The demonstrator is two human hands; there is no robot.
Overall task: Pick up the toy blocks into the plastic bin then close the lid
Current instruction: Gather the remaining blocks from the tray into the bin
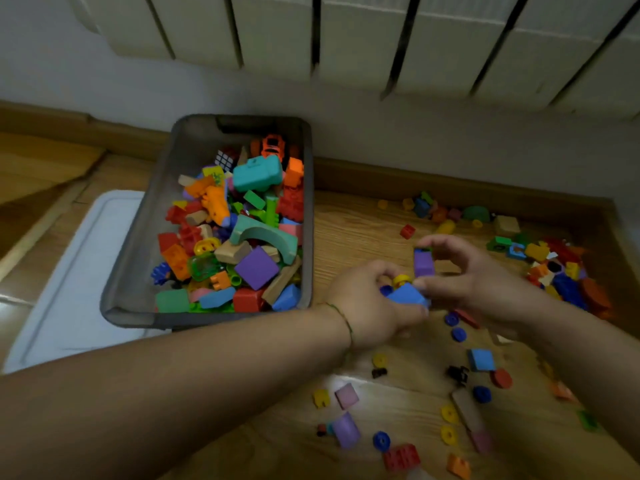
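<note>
Gathering step, far from finished. Holds a blue block and a yellow piece in the curled left grip; pinches a purple block in the right grip, just alongside. Places the plastic bin, already heaped, well left of both grips, its white lid flat beyond. Calls next, by judgement, for carrying both loads leftward over the rim and releasing. Leaves many loose blocks right of and below the grips to collect.

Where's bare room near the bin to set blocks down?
Bare floor between the bin and the red brick. The white lid left of the bin is bare too. Crowded: the pile at far right and the scattered pieces nearer you.
</note>
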